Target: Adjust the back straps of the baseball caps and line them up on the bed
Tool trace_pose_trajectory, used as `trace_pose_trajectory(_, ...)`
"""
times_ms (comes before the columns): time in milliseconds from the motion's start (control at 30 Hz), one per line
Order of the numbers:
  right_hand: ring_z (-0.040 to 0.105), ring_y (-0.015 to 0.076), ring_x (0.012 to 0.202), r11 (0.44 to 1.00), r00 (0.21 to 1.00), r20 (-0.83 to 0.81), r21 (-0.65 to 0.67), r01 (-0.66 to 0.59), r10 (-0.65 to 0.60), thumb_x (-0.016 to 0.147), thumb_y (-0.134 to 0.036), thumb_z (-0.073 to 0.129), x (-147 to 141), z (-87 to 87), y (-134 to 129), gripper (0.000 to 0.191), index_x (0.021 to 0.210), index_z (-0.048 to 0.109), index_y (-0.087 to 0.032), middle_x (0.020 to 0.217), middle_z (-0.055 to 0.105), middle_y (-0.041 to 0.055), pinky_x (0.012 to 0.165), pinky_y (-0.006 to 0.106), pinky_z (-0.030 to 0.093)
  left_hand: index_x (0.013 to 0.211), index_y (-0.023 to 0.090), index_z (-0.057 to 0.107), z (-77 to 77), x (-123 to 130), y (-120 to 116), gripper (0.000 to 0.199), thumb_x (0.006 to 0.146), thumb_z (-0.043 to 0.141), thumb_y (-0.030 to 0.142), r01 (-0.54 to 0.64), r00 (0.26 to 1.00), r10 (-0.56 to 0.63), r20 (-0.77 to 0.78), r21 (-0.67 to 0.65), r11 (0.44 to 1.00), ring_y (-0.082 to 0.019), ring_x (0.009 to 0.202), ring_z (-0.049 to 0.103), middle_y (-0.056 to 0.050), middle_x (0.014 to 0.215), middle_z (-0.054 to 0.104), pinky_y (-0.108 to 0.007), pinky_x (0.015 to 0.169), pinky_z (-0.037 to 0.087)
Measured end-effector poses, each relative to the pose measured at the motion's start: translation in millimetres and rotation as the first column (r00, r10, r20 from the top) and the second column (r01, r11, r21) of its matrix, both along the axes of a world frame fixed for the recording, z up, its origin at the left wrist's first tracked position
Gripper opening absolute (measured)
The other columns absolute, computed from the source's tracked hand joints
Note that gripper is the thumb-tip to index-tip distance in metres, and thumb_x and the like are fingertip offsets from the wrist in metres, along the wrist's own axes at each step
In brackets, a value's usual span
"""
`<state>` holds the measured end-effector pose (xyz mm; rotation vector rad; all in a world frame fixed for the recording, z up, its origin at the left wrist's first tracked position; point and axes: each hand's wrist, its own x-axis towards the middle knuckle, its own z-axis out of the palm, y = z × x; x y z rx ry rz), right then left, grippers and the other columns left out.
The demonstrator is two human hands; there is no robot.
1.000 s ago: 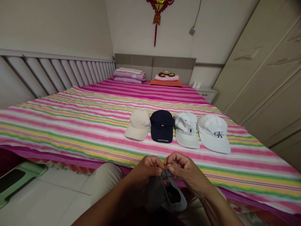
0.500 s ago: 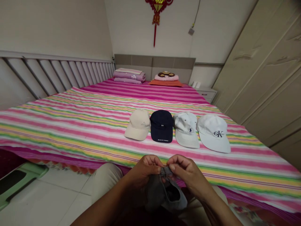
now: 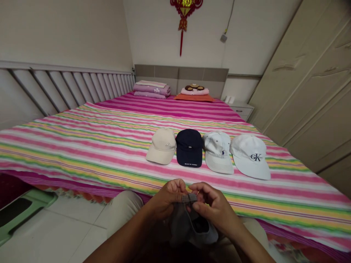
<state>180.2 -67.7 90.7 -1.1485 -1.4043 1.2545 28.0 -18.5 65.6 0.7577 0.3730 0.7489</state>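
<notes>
Above my lap, a dark grey cap [image 3: 179, 226] hangs with its rear opening toward me. My left hand [image 3: 170, 197] pinches one side of its strap [image 3: 189, 198]. The fingers of my right hand [image 3: 212, 204] close on the strap's other end. On the bed ahead, several caps lie in a row, brims toward me: a beige cap [image 3: 162, 146], a navy cap [image 3: 189, 148], a pale cap with a small horse logo [image 3: 218, 151] and a white cap with CK letters [image 3: 251, 155].
Striped bedding [image 3: 90, 146] spreads over the bed. Folded purple bedding [image 3: 152, 90] and an orange and pink stack [image 3: 194, 95] lie by the headboard [image 3: 203, 75]. A green stool [image 3: 35, 201] stands at lower left; a wardrobe [image 3: 309, 87] is at right.
My right hand's fingers have shifted slightly left along the strap and loosened their pinch a little. The strap now sits slightly further left. The row of caps lies as before.
</notes>
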Motion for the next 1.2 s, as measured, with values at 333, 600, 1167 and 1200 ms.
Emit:
trace_pose_trajectory(333, 0.046, 0.0150, 0.062, 0.955, 0.954, 0.262, 0.289, 0.067, -0.146, 0.070, -0.023, 0.063, -8.4, -5.6, -1.2, 0.016, 0.085, 0.066, -0.022, 0.070, 0.049, 0.0010, 0.055, 0.027, 0.035, 0.064, 0.014, 0.047, -6.4, -2.4, 1.4, 0.023, 0.056, 0.068, 0.010, -0.036, 0.999, 0.036, -0.033, -0.020, 0.999, -0.006, 0.048, 0.049, 0.002, 0.057, 0.055, -0.016, 0.045, 0.034)
trace_pose_trajectory(600, 0.047, 0.0155, 0.063, 0.951, 0.917, 0.364, 0.306, 0.051, -0.166, 0.071, -0.018, 0.060, -6.3, 0.2, -0.6, 0.010, 0.081, 0.062, -0.021, 0.071, 0.050, 0.0018, 0.055, 0.027, 0.037, 0.056, 0.011, 0.056, -3.7, -2.4, 2.2, 0.019, 0.059, 0.068, 0.024, -0.066, 0.992, 0.068, -0.104, 0.018, 0.998, -0.008, 0.047, 0.046, 0.000, 0.052, 0.054, -0.020, 0.049, 0.033)
trace_pose_trajectory(1167, 0.036, 0.0114, 0.055, 0.997, 0.963, 0.263, 0.066, 0.042, -0.058, 0.074, -0.026, 0.055, -4.9, -4.9, -0.1, 0.011, 0.072, 0.045, -0.021, 0.060, 0.041, -0.0052, 0.051, 0.024, 0.028, 0.065, 0.013, 0.057, 9.7, -12.9, 12.7, 0.019, 0.063, 0.064, 0.030, -0.041, 0.921, 0.089, -0.379, 0.133, 0.990, -0.005, 0.042, 0.040, 0.003, 0.054, 0.054, -0.017, 0.042, 0.027)
trace_pose_trajectory(1200, 0.036, 0.0108, 0.055, 0.999, 0.981, 0.189, 0.026, 0.032, -0.037, 0.071, -0.026, 0.059, -5.0, -4.5, 1.0, 0.015, 0.071, 0.045, -0.021, 0.060, 0.041, -0.0055, 0.050, 0.023, 0.028, 0.065, 0.012, 0.058, 11.0, -14.1, 13.5, 0.022, 0.065, 0.063, 0.034, 0.032, 0.900, 0.035, -0.434, 0.146, 0.989, -0.004, 0.039, 0.036, 0.004, 0.049, 0.050, -0.018, 0.040, 0.023)
